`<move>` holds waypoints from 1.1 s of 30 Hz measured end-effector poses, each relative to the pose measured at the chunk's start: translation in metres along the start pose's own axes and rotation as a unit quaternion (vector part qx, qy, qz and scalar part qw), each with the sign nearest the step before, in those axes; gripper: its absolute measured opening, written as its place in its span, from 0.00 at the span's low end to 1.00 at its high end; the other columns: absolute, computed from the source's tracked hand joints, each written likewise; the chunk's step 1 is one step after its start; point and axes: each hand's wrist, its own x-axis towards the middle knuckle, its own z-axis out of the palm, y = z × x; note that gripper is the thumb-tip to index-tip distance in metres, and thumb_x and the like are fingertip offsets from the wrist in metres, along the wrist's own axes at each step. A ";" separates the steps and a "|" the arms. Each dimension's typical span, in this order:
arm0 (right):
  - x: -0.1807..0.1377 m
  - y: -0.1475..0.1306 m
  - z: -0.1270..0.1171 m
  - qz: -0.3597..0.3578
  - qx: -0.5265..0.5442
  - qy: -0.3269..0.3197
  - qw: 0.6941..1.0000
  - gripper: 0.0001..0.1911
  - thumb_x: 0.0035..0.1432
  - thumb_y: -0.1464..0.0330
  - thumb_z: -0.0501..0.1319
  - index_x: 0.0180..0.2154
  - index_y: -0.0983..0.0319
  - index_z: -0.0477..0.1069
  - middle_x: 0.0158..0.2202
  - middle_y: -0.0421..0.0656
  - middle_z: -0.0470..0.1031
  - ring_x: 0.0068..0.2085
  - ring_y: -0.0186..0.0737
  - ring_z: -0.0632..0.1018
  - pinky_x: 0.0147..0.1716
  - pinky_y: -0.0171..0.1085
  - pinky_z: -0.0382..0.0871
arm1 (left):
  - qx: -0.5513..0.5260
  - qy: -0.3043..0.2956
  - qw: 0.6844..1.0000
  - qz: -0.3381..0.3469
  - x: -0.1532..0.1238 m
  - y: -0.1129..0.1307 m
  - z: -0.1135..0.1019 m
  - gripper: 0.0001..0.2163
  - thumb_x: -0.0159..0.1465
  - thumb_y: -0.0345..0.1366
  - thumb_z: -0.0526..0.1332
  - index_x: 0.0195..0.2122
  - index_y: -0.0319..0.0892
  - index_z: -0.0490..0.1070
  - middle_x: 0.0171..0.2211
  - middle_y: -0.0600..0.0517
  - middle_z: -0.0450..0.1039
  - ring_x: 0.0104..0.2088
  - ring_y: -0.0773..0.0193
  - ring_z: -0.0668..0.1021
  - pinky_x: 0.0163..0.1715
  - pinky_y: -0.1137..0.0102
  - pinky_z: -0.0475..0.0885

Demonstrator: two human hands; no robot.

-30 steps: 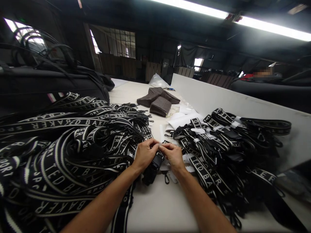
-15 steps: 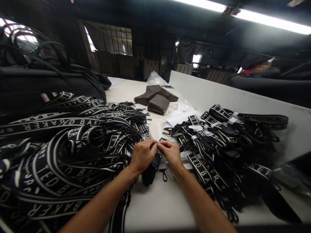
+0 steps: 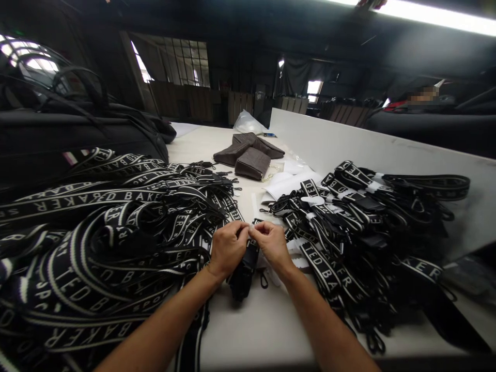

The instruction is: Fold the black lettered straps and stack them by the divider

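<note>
Between two heaps of black webbing on a white table (image 3: 256, 330), the left hand (image 3: 227, 248) and right hand (image 3: 273, 244) meet fingertip to fingertip, pinching a small pale tag at the top of a folded black strap (image 3: 244, 271) that rests on the table just below them. Soft, light and limp, the strap looks best gripped at its folded bundle or metal clip. Loose straps (image 3: 96, 237) sprawl left, bundled straps (image 3: 356, 222) right, brown pouches (image 3: 250, 155) beyond. What the fingertips pinch stays largely hidden.
</note>
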 end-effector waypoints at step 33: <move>-0.005 -0.010 0.009 0.024 0.039 -0.008 0.999 0.10 0.49 0.63 0.63 0.26 0.62 0.69 0.19 0.36 0.69 0.18 0.33 0.70 0.18 0.31 0.62 | 0.039 0.074 0.991 0.104 -0.001 -0.005 0.007 0.08 0.64 0.26 0.57 0.32 0.40 0.74 0.30 0.50 0.77 0.32 0.61 0.79 0.37 0.69 0.71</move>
